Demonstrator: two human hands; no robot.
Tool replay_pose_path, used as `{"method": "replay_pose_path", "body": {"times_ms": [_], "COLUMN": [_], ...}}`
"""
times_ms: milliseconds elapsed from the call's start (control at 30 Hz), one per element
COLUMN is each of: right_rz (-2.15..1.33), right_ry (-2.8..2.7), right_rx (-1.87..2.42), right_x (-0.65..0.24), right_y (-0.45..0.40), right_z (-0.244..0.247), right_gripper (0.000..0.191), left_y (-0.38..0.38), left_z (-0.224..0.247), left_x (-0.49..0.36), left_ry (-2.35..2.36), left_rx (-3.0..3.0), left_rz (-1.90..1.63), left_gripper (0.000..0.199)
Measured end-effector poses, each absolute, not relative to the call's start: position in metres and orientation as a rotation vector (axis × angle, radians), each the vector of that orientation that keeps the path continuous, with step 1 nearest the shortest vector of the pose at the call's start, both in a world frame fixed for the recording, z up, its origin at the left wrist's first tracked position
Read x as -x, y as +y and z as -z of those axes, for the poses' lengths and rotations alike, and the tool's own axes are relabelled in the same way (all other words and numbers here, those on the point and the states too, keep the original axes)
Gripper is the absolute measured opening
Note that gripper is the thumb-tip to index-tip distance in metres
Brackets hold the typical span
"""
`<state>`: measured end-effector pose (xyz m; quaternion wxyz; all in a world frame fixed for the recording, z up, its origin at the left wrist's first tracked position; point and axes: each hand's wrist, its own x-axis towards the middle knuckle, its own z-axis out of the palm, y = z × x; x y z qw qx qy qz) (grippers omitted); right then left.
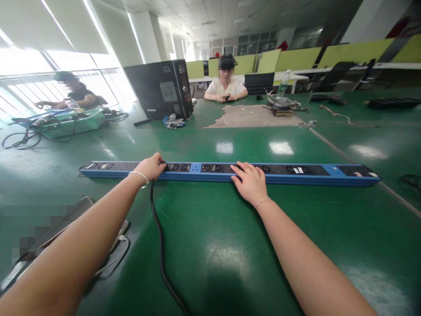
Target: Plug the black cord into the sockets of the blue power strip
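Observation:
A long blue power strip (296,178) with black socket panels lies crosswise on the green table. My left hand (151,167) is closed around the plug end of a black cable (161,237), at a socket left of the strip's middle; the plug is mostly hidden by the fingers. From there the cable hangs over the strip's near side and runs toward me. My right hand (250,181) rests on the strip right of its middle, fingers apart and flat over the sockets, holding nothing.
Behind the strip stand a black computer case (158,90), gloves (174,121) and a green basket (75,122). White cables (123,245) lie near my left forearm. Two people sit beyond, one across the table, one at left.

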<state>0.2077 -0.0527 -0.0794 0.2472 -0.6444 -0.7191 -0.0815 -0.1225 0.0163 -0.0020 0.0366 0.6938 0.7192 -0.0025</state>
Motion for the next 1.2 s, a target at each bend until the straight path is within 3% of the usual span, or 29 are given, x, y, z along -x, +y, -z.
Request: {"method": "replay_pose_path", "body": {"times_ms": [600, 700, 833, 933, 1200], "right_rz": [0.208, 0.206, 0.193, 0.190, 0.188], "right_ry": [-1.945, -1.945, -1.942, -1.934, -1.940], "right_rx": [1.743, 1.741, 1.740, 1.750, 1.748], "right_x": [-0.207, -0.207, -0.207, -0.207, -0.207], "right_y": [-0.054, -0.054, -0.053, -0.053, -0.053], "right_z": [0.079, 0.079, 0.079, 0.080, 0.079], "right_gripper": [0.036, 0.035, 0.035, 0.036, 0.036], "left_y": [0.007, 0.007, -0.001, -0.008, 0.001], "left_z": [0.009, -0.003, -0.033, -0.044, -0.015], "left_x": [0.122, 0.122, 0.117, 0.105, 0.063], "left_ry": [2.269, 2.288, 2.322, 2.197, 1.938], "left_rx": [-2.211, -2.209, -2.173, -2.171, -2.079], "left_rz": [-0.086, -0.163, -0.532, -0.527, -0.454], "left_gripper": [0.033, 0.033, 0.036, 0.031, 0.020]}}
